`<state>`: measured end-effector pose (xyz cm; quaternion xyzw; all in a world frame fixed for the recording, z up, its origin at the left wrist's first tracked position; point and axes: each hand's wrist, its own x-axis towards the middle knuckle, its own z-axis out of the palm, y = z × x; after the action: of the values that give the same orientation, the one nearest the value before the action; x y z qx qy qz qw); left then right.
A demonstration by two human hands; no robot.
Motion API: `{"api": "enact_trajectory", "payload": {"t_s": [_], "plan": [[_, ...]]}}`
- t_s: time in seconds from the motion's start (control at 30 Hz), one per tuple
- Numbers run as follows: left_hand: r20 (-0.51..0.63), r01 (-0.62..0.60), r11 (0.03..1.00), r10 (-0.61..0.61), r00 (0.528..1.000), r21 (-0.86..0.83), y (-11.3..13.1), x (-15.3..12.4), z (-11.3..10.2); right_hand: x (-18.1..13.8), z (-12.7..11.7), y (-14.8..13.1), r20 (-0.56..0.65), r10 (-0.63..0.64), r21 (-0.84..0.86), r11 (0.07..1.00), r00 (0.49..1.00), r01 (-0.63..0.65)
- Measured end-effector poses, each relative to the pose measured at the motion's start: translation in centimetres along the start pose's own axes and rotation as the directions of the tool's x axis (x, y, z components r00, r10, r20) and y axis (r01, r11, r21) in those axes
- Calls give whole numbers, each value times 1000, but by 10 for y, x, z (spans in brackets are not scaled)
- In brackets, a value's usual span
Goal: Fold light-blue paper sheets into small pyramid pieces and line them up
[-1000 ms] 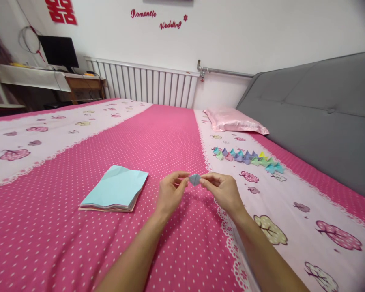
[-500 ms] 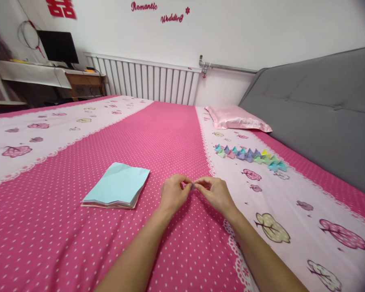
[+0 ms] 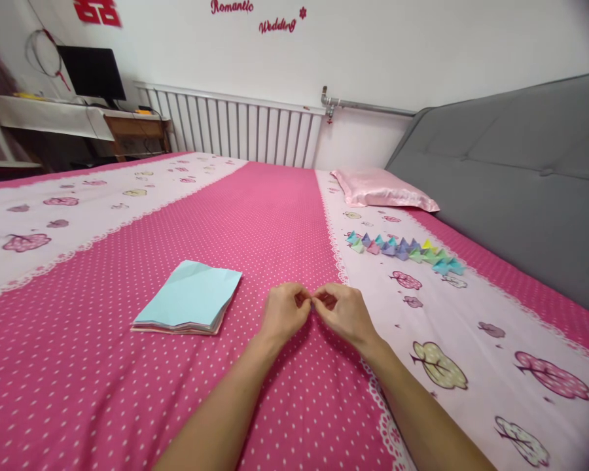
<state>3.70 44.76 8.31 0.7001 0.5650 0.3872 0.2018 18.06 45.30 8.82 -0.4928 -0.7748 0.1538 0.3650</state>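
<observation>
Over the pink bedspread (image 3: pixel 265 229), my left hand (image 3: pixel 285 313) and my right hand (image 3: pixel 344 314) meet at their fingertips. Both are closed in a pinch, thumbs against forefingers. The small piece of folded paper between them is almost wholly covered by the fingers now; a moment ago its bluish-grey edge showed. To the left of my hands lies a stack of square paper (image 3: pixel 191 294) with a light blue sheet on top. Several small folded paper boats (image 3: pixel 403 250) in blue, purple, green, pink and yellow stand in rows to the right.
A pink satin pillow (image 3: pixel 383 191) rests at the right, by the grey padded headboard (image 3: pixel 510 163). Beyond the bed's far side are a white radiator (image 3: pixel 235 127) with a pipe (image 3: pixel 373 108), and a desk (image 3: pixel 49 118) with a black monitor (image 3: pixel 93 75).
My fingertips have drawn closer together, and the bluish-grey paper that showed between them is now hidden. The paper stack and the boats have stayed in place.
</observation>
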Motion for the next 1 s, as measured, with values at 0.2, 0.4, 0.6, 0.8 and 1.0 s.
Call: {"api": "enact_trajectory", "payload": {"t_s": [0.2, 0.4, 0.6, 0.8, 1.0], "plan": [[0, -16, 999, 17, 1000, 40, -2, 2, 4, 0, 3, 0, 23, -1, 14, 1000, 1000, 1], [30, 6, 1000, -6, 1000, 19, -4, 3, 6, 1, 1, 1, 61, -2, 34, 999, 998, 0], [22, 7, 1000, -7, 1000, 16, -6, 4, 8, 2, 0, 5, 85, -6, 42, 999, 996, 2], [37, 10, 999, -12, 999, 40, -6, 5, 8, 2, 0, 9, 105, -42, 32, 999, 994, 39], [41, 1, 998, -4, 999, 68, -7, 5, 8, 2, 1, 9, 86, -28, 45, 999, 996, 24]]}}
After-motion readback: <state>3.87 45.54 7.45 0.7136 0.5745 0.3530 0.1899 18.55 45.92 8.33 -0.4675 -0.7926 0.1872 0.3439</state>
